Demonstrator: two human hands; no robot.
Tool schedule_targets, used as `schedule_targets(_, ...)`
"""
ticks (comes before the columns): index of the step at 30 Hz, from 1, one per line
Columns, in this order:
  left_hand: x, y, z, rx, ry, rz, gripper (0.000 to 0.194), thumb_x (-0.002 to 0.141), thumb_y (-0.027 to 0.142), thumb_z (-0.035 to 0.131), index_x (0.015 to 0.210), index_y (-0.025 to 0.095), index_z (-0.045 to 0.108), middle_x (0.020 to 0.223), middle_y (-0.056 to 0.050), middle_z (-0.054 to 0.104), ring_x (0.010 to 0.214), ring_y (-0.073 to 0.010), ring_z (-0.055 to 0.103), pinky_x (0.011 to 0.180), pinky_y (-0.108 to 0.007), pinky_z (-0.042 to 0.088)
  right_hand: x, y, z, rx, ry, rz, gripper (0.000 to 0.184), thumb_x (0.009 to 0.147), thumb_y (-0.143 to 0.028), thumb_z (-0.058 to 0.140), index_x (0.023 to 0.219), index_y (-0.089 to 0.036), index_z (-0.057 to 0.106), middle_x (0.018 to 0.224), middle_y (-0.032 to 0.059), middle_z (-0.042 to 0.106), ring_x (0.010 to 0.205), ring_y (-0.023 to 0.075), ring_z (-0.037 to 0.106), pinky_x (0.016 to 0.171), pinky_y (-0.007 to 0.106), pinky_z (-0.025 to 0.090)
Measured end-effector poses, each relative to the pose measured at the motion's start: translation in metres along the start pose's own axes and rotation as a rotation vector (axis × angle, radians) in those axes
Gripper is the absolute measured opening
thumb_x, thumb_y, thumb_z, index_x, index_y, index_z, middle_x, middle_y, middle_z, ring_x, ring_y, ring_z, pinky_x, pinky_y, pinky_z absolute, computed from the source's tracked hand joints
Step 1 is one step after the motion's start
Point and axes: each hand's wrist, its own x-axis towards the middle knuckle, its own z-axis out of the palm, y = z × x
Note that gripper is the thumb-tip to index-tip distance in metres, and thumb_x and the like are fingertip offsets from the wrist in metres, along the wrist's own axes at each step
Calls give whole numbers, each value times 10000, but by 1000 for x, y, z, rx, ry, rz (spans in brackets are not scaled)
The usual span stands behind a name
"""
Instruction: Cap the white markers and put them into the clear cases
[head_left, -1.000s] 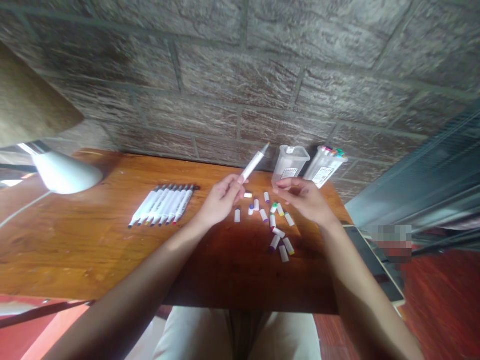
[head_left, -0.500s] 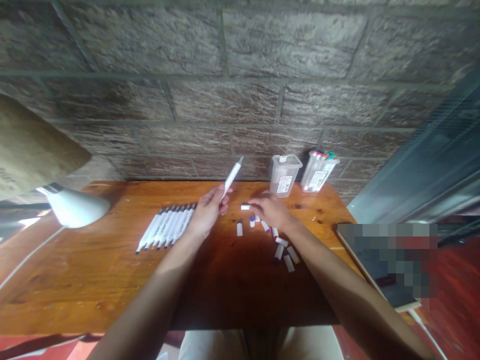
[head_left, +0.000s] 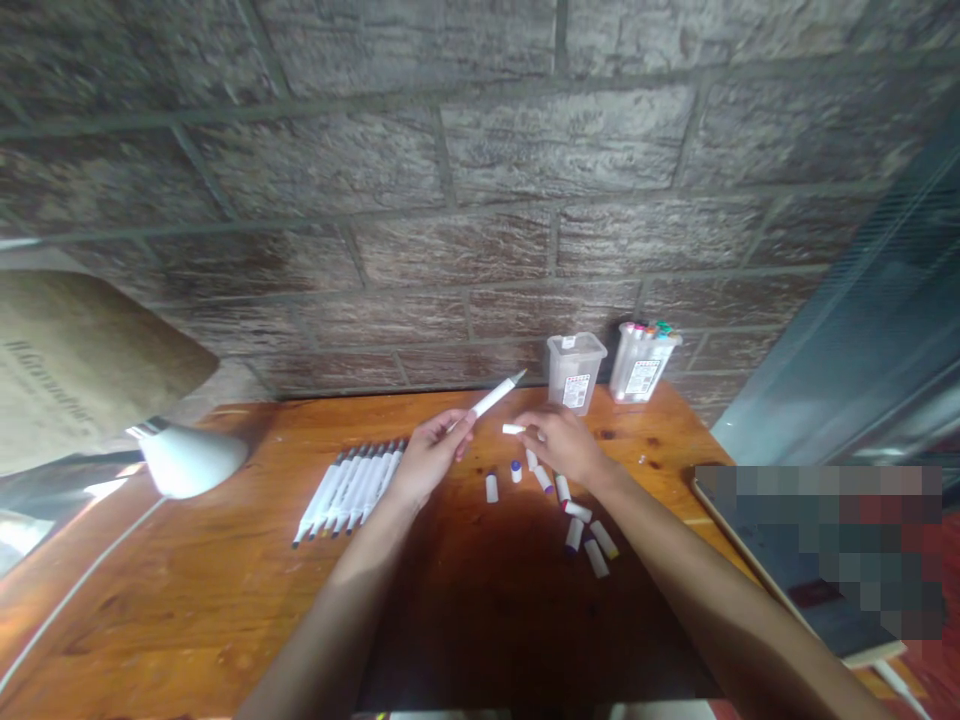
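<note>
The stone wall (head_left: 562,140) rises beyond the fingers of both hands, and the wooden table (head_left: 187,590) spreads beneath them. The lamp (head_left: 191,465) stands well to the left of the left fingers.

Half a second ago the right hand (head_left: 566,445) had its fingers at a cap on the tabletop; now its thumb and fingers pinch that white cap (head_left: 514,429) a little nearer the bare tip of the held marker (head_left: 493,398). The left hand (head_left: 431,455) keeps its fingers closed around the marker's lower end, but the marker leans further to the right than before. Cap and tip are apart.

Just beyond the right fingers stands the nearer container (head_left: 576,360), see-through with a printed label. Farther right of them, the second container (head_left: 643,362) holds markers with pink, orange and green ends showing at the top. The row of white markers (head_left: 352,490) lies just left of the left fingers. Smallest, the loose caps (head_left: 491,488) lie scattered on the near side of the right fingers.
</note>
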Motion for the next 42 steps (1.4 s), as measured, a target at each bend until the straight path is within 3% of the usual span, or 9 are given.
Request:
schedule_targets(5,-1,3,-4,-15,69,-34,429,739,470,773,999,136,703,581,49,502,553,-91,417,539,-217,336,-15,15,-14,413,313,196,218,894,-332,588,974,-175,715,895,66,729,760,175,657,709,289,510)
schedule_targets(9,-1,3,-6,-15,99,-43,476,693,471,810,1024,144,709,587,43,538,559,-96,444,549,-217,355,-19,20,-13,692,429,329,329,880,-458,578,976,-165,694,818,55,710,678,163,620,635,282,502)
schedule_targets(14,-1,-2,-7,-57,27,-18,424,764,445,768,1093,193,680,559,66,477,538,-90,419,546,-206,342,-13,19,-22,904,520,443,363,788,-489,654,949,-164,680,757,29,666,546,112,518,523,252,447)
schedule_targets(20,-2,-2,-4,3,35,-23,389,757,443,775,1060,213,696,678,42,546,559,-81,447,534,-200,333,-13,17,-26,1000,452,437,377,746,-495,687,919,-160,692,703,3,636,523,92,475,506,244,409)
schedule_targets(27,-4,-1,-2,62,-19,3,385,794,447,747,1092,209,688,662,39,525,580,-88,448,550,-204,345,-16,8,-27,1061,283,408,380,740,-512,731,901,-169,719,712,-6,660,513,76,479,506,227,413)
schedule_targets(33,-4,3,3,-97,24,41,345,841,513,672,970,193,688,662,44,440,575,-81,375,533,-194,361,-18,2,-32,1044,209,345,333,762,-505,736,780,-172,720,686,-10,664,512,78,479,513,226,424)
schedule_targets(37,-3,5,4,-100,56,70,384,843,450,697,1150,227,635,618,70,403,557,-82,371,533,-186,371,-19,-1,-35,1044,234,328,308,752,-445,766,946,-206,760,790,7,711,563,92,529,537,230,451)
schedule_targets(42,-3,6,3,-157,116,64,377,753,392,790,1057,211,661,575,80,439,530,-67,386,530,-177,365,-22,-2,-37,1033,237,289,344,745,-376,788,1068,-265,758,775,-16,687,550,94,518,523,235,446)
